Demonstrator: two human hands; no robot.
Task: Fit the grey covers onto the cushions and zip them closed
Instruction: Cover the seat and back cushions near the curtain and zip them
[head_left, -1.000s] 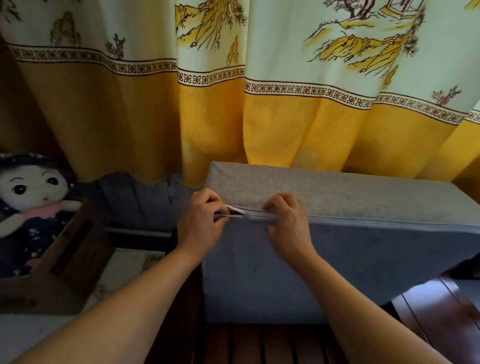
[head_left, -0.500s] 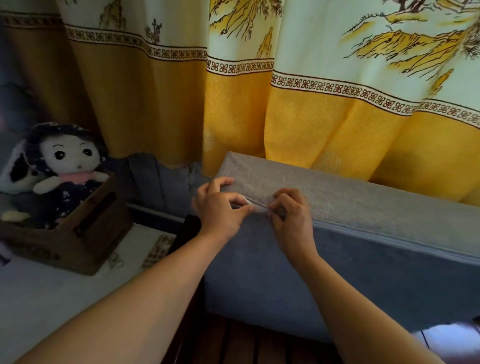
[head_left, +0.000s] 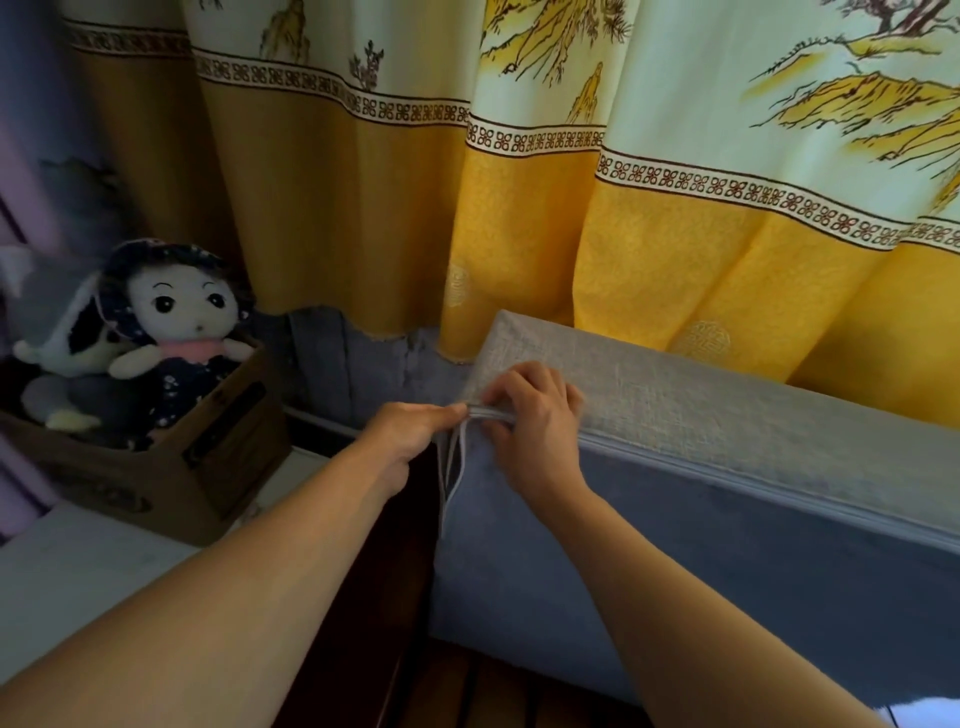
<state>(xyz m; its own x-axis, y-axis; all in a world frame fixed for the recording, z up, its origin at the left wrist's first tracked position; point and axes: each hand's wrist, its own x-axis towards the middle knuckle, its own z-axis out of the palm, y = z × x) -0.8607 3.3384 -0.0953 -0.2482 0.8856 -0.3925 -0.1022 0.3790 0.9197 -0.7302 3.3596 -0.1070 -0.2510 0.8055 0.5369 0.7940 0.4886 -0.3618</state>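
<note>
Both hands pinch the cover's (head_left: 727, 415) corner: left hand (head_left: 410, 436), right hand (head_left: 535, 415); long zip (head_left: 779, 480) closed, short end gaping.

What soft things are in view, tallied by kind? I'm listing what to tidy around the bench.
Covered grey cushion: 1
Soft toys, a doll and a plush animal in the wooden box: 2
Yellow patterned curtain: 1
Total: 4
</note>
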